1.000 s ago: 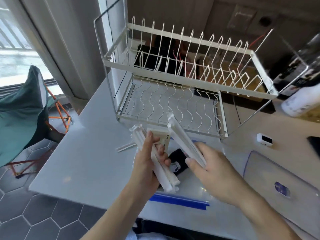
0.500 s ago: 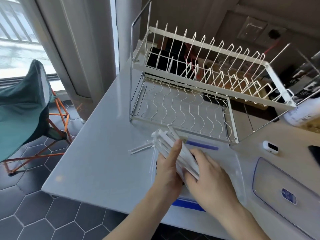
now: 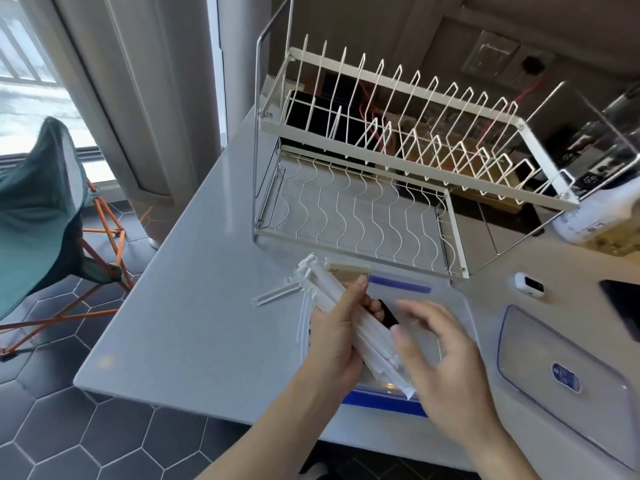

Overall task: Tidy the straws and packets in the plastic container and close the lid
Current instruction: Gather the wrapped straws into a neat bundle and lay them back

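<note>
The straws [image 3: 360,327] in my left hand [image 3: 334,336] look wrapped in matt white paper. The container [image 3: 446,306] under them is clear, glossy plastic with blue edges, like its lid [image 3: 568,375] beside it. The table [image 3: 194,306] is smooth grey with a soft sheen. The dish rack [image 3: 381,174] is white-coated metal wire.

dish rack [image 3: 381,168] behind, counter [image 3: 180,306] left bare

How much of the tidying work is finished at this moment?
Nearly nothing is finished. In hand: the left hand grips a bundle of white wrapped straws above the clear plastic container with blue clips; the right hand is open beside it. Left: one stray straw on the counter, and the clear lid lies apart.
</note>
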